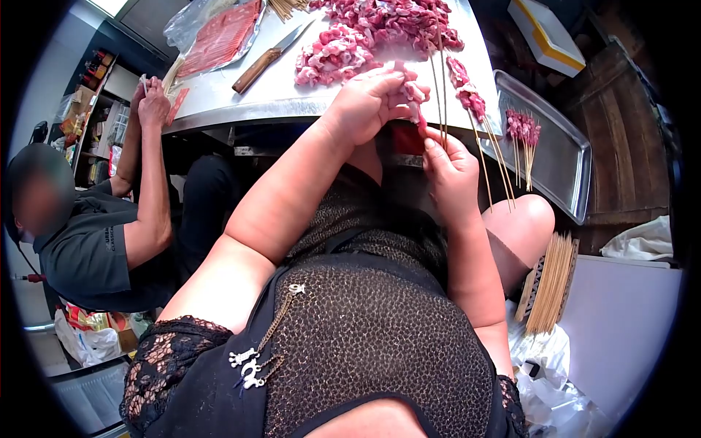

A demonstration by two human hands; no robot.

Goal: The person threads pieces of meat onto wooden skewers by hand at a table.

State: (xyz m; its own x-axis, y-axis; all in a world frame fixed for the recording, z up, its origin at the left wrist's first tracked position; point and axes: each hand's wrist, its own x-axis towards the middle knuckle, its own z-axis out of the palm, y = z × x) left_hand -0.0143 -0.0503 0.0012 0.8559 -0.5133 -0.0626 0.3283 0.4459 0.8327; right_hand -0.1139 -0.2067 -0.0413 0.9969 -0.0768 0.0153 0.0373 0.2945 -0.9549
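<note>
My left hand (369, 106) is closed at the table's front edge, with a strip of raw pink meat (414, 102) between its fingers. Lower and to the right, my right hand (449, 171) pinches thin wooden skewers (442, 80) that point up over the table. The strip's lower end reaches the right fingertips; whether a skewer pierces it I cannot tell. Just beyond my left hand lies a heap of cut raw meat (336, 55). Right of my right hand, several loaded meat skewers (467, 89) rest on the table with their bare ends over the edge.
A wooden-handled knife (255, 71) lies beside a plastic bag of flat meat sticks (219, 40). At right, a metal tray (580, 171) holds more meat skewers (523, 128). A box of bare skewers (551, 288) stands by my right knee. A co-worker's hands (152, 104) are at the left.
</note>
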